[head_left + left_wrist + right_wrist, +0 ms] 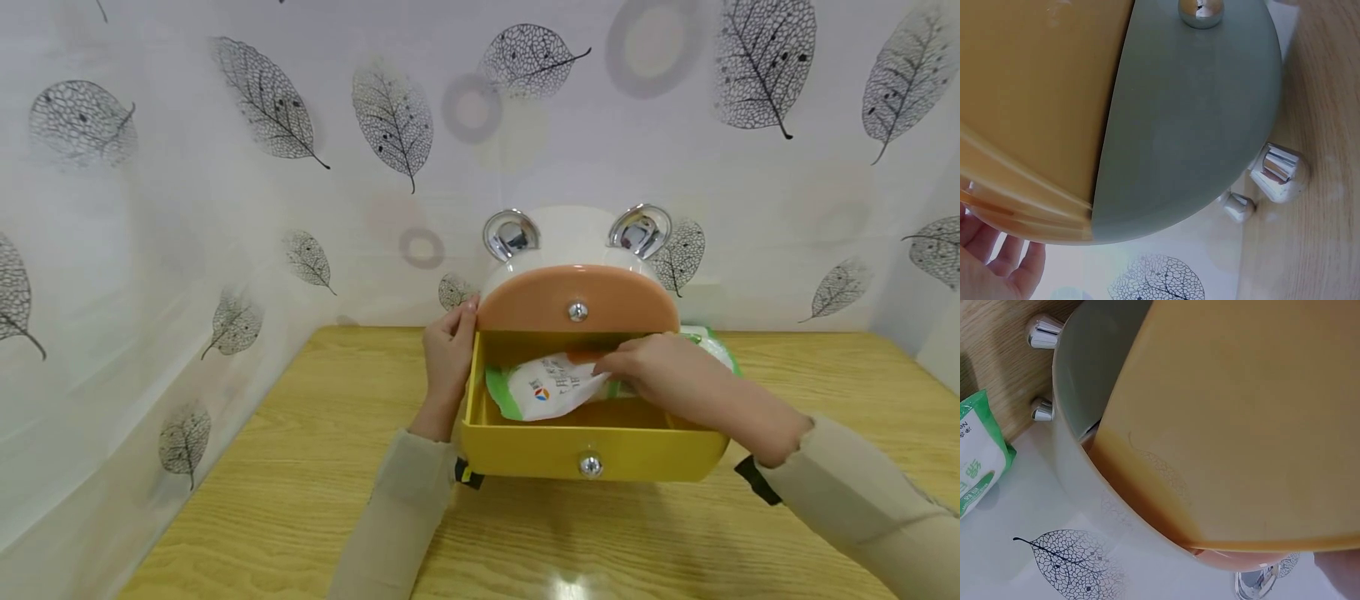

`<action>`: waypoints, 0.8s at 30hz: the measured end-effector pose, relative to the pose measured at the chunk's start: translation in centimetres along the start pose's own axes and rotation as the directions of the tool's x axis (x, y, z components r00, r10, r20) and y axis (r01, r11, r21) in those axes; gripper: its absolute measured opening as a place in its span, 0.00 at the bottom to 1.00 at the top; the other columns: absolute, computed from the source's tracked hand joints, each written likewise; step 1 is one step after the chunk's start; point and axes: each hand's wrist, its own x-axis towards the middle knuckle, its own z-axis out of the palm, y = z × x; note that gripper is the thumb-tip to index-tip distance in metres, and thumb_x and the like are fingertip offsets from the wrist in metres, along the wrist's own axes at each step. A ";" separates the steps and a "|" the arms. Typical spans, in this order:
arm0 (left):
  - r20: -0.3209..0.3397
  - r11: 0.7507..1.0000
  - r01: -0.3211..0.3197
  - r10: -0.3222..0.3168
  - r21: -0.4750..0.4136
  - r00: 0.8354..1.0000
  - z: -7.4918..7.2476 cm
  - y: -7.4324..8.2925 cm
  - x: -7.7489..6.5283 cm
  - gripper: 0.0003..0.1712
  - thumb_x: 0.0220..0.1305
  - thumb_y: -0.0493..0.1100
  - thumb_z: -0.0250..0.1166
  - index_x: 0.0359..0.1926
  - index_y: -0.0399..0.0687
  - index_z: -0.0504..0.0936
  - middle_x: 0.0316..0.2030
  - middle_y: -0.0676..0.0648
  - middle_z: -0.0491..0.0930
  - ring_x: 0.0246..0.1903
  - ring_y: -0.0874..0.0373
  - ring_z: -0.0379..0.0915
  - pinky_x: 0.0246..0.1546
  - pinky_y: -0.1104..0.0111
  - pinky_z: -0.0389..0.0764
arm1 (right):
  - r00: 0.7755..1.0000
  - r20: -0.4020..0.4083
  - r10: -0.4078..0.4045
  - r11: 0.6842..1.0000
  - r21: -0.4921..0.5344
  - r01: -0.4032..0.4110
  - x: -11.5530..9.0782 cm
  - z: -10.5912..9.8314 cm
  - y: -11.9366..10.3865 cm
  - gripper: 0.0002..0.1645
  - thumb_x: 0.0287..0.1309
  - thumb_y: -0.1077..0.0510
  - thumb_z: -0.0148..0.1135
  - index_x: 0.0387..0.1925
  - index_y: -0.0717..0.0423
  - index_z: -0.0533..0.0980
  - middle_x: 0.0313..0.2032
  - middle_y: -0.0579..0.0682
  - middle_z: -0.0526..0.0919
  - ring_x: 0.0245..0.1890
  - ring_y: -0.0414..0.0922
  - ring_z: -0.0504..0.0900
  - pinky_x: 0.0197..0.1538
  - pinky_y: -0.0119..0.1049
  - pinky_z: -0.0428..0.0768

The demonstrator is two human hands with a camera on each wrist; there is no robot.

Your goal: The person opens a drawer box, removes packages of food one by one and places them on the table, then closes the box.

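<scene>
A storage box (573,242) with a white top and two chrome knobs like eyes stands on the table. Its yellow middle drawer (525,454) is pulled out, under a closed orange drawer (525,302). Inside the yellow drawer lies a soft white and green packet (551,387) with printed characters. My right hand (671,375) reaches into that drawer and pinches the packet at its right end. My left hand (447,354) rests against the box's left side, its fingers (1025,269) along the side in the left wrist view.
Another green and white packet (979,453) lies beside the box on its right, partly hidden in the head view. A green-grey lower drawer (1179,125) and chrome feet (1282,172) show beneath. A leaf-patterned sheet (397,125) hangs behind the wooden table (337,417).
</scene>
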 end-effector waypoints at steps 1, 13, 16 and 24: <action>0.001 1.000 0.002 -0.002 -0.007 1.000 0.0 -0.4 0.2 0.15 0.64 0.36 0.52 0.46 0.31 0.76 0.45 0.39 0.75 0.48 0.51 0.70 0.47 0.66 0.72 | 1.000 -0.015 0.016 1.000 -0.019 -0.016 -0.1 -0.1 -0.1 0.14 0.41 0.70 0.65 0.30 0.49 0.79 0.25 0.41 0.78 0.24 0.36 0.74 0.26 0.29 0.74; -0.011 1.000 -0.028 0.028 0.000 1.000 0.1 -3.0 1.0 0.15 0.63 0.43 0.54 0.45 0.39 0.79 0.44 0.44 0.78 0.46 0.57 0.73 0.44 0.68 0.74 | 0.927 -0.370 -0.067 0.993 -0.113 0.027 -0.7 -0.6 -0.7 0.15 0.38 0.74 0.59 0.30 0.56 0.74 0.21 0.46 0.74 0.13 0.39 0.69 0.15 0.30 0.70; -0.012 1.000 -0.029 0.029 0.009 1.000 0.1 -3.0 1.0 0.15 0.63 0.42 0.54 0.45 0.38 0.79 0.43 0.44 0.78 0.45 0.57 0.73 0.44 0.68 0.74 | 0.905 -0.421 -0.063 0.991 -0.137 0.006 -0.7 -0.7 -0.8 0.14 0.38 0.74 0.59 0.30 0.58 0.73 0.21 0.48 0.75 0.12 0.41 0.69 0.14 0.31 0.68; 0.006 1.000 -0.025 0.025 -0.015 1.000 0.0 -0.9 0.1 0.14 0.64 0.38 0.52 0.45 0.33 0.77 0.45 0.40 0.76 0.48 0.53 0.71 0.47 0.66 0.72 | 0.845 -0.528 0.084 0.982 -0.101 -0.160 -1.2 -1.7 -0.7 0.12 0.39 0.77 0.58 0.28 0.64 0.71 0.22 0.57 0.77 0.14 0.49 0.74 0.13 0.38 0.72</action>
